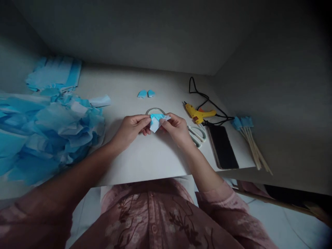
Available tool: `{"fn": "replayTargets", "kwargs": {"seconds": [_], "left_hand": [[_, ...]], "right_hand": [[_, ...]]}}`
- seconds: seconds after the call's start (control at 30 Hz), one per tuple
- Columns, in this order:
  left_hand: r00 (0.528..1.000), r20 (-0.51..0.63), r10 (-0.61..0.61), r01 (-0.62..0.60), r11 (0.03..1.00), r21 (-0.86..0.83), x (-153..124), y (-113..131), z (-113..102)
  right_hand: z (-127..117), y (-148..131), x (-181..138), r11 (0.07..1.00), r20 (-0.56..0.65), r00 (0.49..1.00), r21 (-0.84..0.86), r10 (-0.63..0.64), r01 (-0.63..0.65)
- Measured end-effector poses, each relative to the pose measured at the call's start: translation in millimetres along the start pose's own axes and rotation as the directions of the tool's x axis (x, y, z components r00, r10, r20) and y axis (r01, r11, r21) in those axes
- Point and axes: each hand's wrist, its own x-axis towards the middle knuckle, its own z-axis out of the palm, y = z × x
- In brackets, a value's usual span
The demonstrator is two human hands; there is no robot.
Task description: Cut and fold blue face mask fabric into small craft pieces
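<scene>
Where both hands meet over the white tabletop (145, 162), one item: a folded blue-and-white piece (155, 123), partly covering a round ring (155, 108) in view. Left hand (129, 129): thumb and fingers pinched together on its left edge. Right hand (177, 128): thumb pressed on its right side, fingers behind. Handling, as judged: very light, soft, thin, easily creased, hardly slippery; best taken by the folded edges in a gentle fingertip pinch.

One held piece (155, 121), two small blue pieces (142, 94), one glue gun (197, 115), one phone (223, 147)
</scene>
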Motion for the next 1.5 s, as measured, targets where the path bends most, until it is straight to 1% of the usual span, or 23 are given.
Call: {"fn": "replayTargets", "kwargs": {"seconds": [0.17, 0.43, 0.83, 1.0, 1.17, 1.27, 1.37, 1.43, 1.5], "left_hand": [[1.000, 0.018, 0.001, -0.002, 1.000, 0.030, 0, 0, 0], [0.999, 0.013, -0.035, 0.034, 0.998, 0.058, 0, 0, -1], [0.998, -0.020, -0.064, 0.064, 0.998, -0.013, 2, -7, 0], [0.999, -0.014, -0.049, 0.048, 0.998, -0.037, 2, -6, 1], [0.999, 0.003, -0.048, 0.048, 0.998, -0.031, 2, -4, 2], [1.000, 0.000, -0.016, 0.016, 1.000, -0.009, 1, -3, 1], [0.999, -0.028, 0.016, -0.015, 1.000, 0.012, 1, -1, 1], [0.999, -0.043, 0.013, -0.012, 1.000, 0.018, 0, 0, 0], [0.999, -0.032, -0.002, 0.003, 1.000, 0.022, 0, 1, 0]], "right_hand": [[-2, 1, 0, 1.000, 0.017, 1.000, 0.005, -0.014, 0.014], [-1, 1, -1, 1.000, 0.058, 0.998, 0.009, -0.010, 0.009], [0, -6, -3, 1.000, 0.123, 0.992, 0.016, 0.008, -0.010], [1, -8, -4, 1.000, 0.143, 0.990, -0.003, 0.021, -0.020], [1, -1, -2, 0.998, 0.135, 0.991, -0.054, 0.024, -0.017], [1, 2, -2, 0.998, 0.141, 0.990, -0.069, 0.019, -0.009], [1, 1, -2, 0.998, 0.153, 0.988, -0.056, 0.022, -0.014], [1, -1, -1, 0.999, 0.137, 0.991, -0.032, 0.010, -0.006], [0, -2, -1, 1.000, 0.108, 0.994, -0.004, -0.004, 0.004]]}}
